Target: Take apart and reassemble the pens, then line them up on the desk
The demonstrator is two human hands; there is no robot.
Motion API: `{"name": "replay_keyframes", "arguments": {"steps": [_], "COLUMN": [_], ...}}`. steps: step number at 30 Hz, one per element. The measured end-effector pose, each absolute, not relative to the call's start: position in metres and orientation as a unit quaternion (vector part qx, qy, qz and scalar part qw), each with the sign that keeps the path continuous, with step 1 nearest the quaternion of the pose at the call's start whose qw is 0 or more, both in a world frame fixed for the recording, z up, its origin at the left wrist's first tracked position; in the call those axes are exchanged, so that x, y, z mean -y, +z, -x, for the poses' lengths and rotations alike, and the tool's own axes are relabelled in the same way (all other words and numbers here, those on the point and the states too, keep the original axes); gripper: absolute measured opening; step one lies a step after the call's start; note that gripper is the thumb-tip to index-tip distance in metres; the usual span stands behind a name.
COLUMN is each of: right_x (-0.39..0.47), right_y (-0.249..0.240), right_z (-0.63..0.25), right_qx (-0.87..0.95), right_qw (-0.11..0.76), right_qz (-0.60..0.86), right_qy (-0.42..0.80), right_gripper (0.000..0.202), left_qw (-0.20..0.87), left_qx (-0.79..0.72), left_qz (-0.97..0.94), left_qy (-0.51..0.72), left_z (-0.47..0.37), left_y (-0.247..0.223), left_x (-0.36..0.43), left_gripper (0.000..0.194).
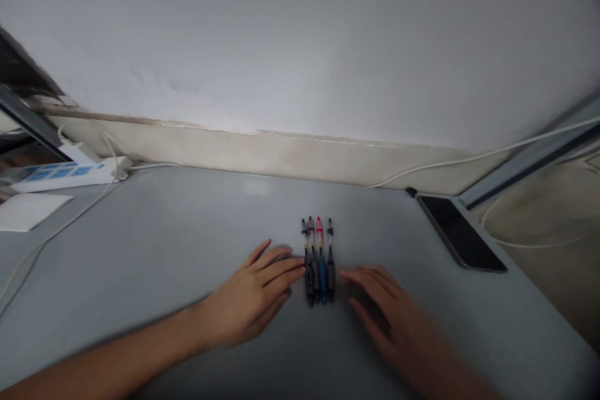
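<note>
Several click pens lie side by side on the grey table [197, 225], their lengths pointing away from me. The leftmost is a dark pen [309, 281], and close beside it lies another dark-gripped pen [315, 278]. Then comes a pen with a pink top and a blue grip [322, 275]. At the right end is a grey-gripped pen [330, 278], slightly apart at its top. My left hand [255, 297] has its fingers stretched out, the tips at the leftmost pen's side. To the right of the row, my right hand [391, 306] is open, a small gap from the pens and partly blurred.
A black-screened phone [462, 234] lies near the table's right edge. At the back left are a white power strip [75, 172], a white flat item [32, 211] and a trailing white cable [70, 225]. The wall [300, 62] closes off the back.
</note>
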State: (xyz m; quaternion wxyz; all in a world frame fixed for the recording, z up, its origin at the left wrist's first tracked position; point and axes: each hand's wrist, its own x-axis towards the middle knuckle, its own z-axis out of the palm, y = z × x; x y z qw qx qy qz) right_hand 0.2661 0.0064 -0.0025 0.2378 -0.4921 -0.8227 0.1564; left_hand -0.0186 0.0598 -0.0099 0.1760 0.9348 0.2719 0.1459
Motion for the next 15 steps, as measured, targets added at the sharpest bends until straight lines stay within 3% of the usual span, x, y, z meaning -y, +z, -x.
{"name": "replay_keyframes", "arguments": {"steps": [6, 15], "right_x": [-0.0091, -0.0104], "right_y": [-0.0056, -0.0020], "right_z": [-0.2649, -0.2628], "right_qx": [0.843, 0.849], "right_qw": [0.220, 0.225], "right_qz": [0.472, 0.459], "right_qy": [0.135, 0.136], "right_gripper": [0.040, 0.031], "left_qw": [0.195, 0.205], "left_qx": [-0.237, -0.212], "left_qz": [-0.945, -0.946], "left_qy": [0.112, 0.132], "left_z": [0.0185, 0.0209], "left_y": [-0.0045, -0.0047], "left_x": [-0.0588, -0.0602], "left_gripper": [0.066, 0.076]}}
